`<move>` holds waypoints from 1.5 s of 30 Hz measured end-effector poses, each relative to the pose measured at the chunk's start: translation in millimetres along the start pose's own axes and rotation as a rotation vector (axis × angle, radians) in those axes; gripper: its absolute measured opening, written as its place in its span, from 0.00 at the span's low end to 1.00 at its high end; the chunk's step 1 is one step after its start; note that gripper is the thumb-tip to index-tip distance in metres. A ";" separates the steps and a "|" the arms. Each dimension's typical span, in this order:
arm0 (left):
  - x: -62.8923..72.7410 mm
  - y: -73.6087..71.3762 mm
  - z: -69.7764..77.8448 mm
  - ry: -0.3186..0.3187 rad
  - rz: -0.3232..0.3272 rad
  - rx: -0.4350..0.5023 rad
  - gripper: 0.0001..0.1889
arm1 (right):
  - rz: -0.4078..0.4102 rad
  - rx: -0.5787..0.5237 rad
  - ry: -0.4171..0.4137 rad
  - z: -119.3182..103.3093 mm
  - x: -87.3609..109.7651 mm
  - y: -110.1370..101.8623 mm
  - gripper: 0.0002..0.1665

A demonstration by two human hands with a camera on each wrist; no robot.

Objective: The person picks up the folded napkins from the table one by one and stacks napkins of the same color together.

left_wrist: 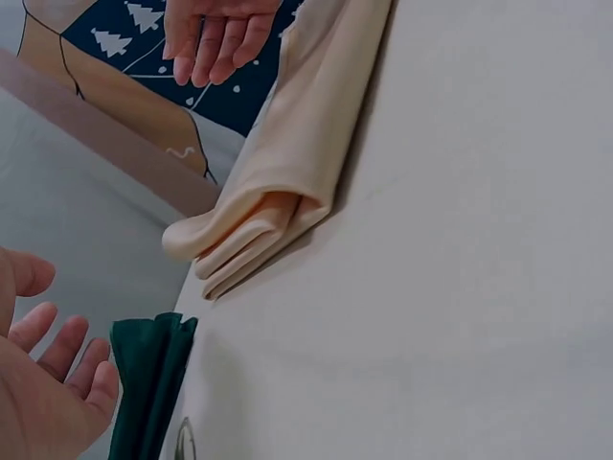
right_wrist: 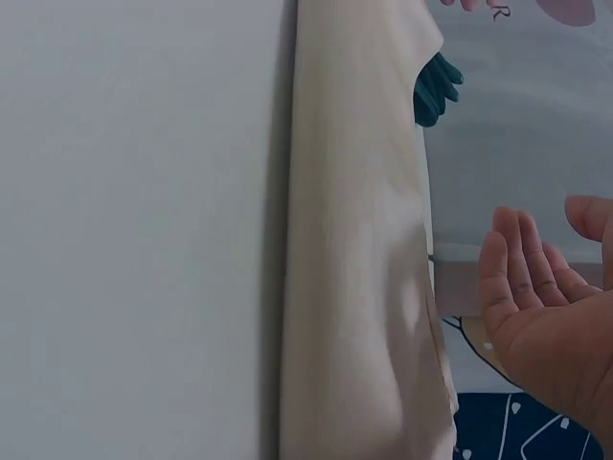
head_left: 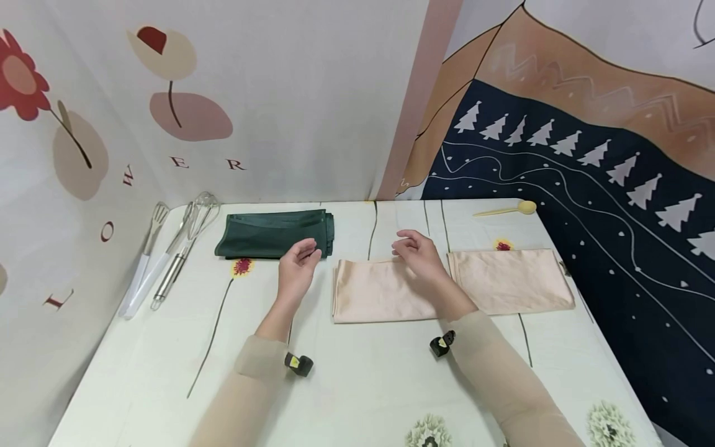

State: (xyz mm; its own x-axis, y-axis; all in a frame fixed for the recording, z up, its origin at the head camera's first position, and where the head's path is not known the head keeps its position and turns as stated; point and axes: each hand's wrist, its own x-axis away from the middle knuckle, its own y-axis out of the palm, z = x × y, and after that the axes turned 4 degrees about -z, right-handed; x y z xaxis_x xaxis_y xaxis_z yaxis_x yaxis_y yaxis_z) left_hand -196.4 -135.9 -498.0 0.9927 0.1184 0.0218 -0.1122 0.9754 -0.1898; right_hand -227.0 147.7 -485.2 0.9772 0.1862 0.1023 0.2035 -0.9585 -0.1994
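Observation:
Two folded peach satin cloths lie side by side in the head view, a middle cloth [head_left: 374, 295] and a right-hand cloth [head_left: 514, 282]. To their left at the back is a folded dark green cloth [head_left: 270, 233]. My left hand [head_left: 297, 270] hovers by the green cloth's front right corner, fingers loosely bent and holding nothing. Above the middle peach cloth is my right hand [head_left: 421, 257], relaxed and also holding nothing. The left wrist view shows the layered folded end of a peach cloth [left_wrist: 287, 172]. In the right wrist view, the right palm [right_wrist: 556, 335] faces upward beside the cloth.
At the table's left edge lie a whisk [head_left: 179, 264] and white-handled utensils [head_left: 136, 273]. A yellow spoon [head_left: 525, 207] rests at the back right. Printed fabric walls [head_left: 290, 105] rise behind the table [head_left: 357, 385]. Each wrist carries a small black camera [head_left: 301, 365].

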 end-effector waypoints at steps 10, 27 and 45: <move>10.1 9.3 -10.6 -0.049 -0.038 0.012 0.21 | 0.023 0.047 0.004 9.0 19.7 -22.9 0.27; 26.2 23.8 -22.2 -0.125 -0.045 0.002 0.21 | 0.181 0.031 0.017 30.6 52.9 -49.7 0.25; 45.0 22.3 -21.8 -0.139 -0.069 -0.049 0.21 | 0.216 0.223 0.116 37.4 76.9 -69.3 0.24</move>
State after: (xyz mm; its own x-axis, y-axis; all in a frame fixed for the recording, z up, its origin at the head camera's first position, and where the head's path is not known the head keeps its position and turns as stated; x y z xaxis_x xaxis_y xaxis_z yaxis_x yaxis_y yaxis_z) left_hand -153.3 -112.9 -522.6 0.9821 0.0790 0.1713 -0.0380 0.9723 -0.2306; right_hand -163.7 236.5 -499.9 0.9884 -0.0544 0.1421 0.0131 -0.8999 -0.4358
